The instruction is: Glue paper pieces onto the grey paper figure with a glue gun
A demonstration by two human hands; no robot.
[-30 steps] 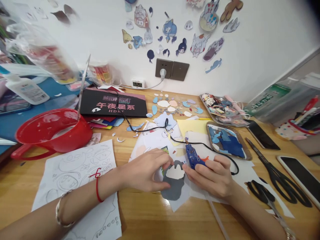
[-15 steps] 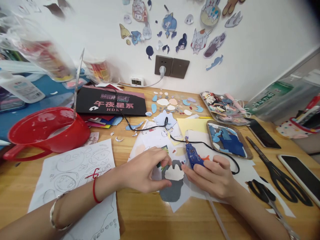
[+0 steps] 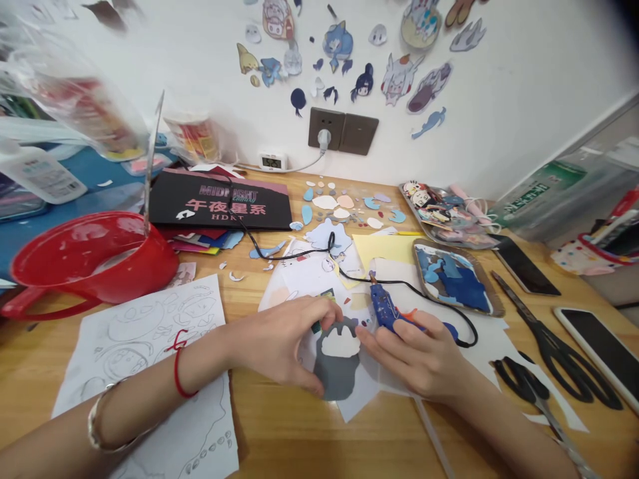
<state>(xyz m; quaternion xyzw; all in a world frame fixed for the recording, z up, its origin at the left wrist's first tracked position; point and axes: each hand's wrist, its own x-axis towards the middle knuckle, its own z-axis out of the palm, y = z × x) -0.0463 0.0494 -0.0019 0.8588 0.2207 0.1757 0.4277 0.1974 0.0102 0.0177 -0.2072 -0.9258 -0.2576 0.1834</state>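
Observation:
My left hand (image 3: 287, 342) curls around the left side of a grey paper cutout (image 3: 335, 378), thumb at its lower edge and fingertips at its top. A white piece (image 3: 340, 342) with a notched top lies on the upper part of the cutout. A blue hot glue gun (image 3: 383, 307) with an orange trigger is in my right hand (image 3: 419, 356), its nozzle pointing away from me. The fingertips of that hand reach the cutout's right edge. A translucent glue stick (image 3: 433, 436) trails out below my right hand. White paper (image 3: 357, 399) lies under the cutout.
A sheet of pencil drawings (image 3: 144, 372) lies at left, beside a red plastic pot (image 3: 94, 266). Small paper shapes (image 3: 329, 203) are scattered at the back. Black scissors (image 3: 554, 346), phones (image 3: 599, 352) and a tray of blue scraps (image 3: 456, 276) are at right. A black cord (image 3: 409, 285) crosses the papers.
My left thumb has moved down and left, from the white piece to the grey cutout's lower edge. The cutout has shifted slightly left, and my right fingertips have followed it.

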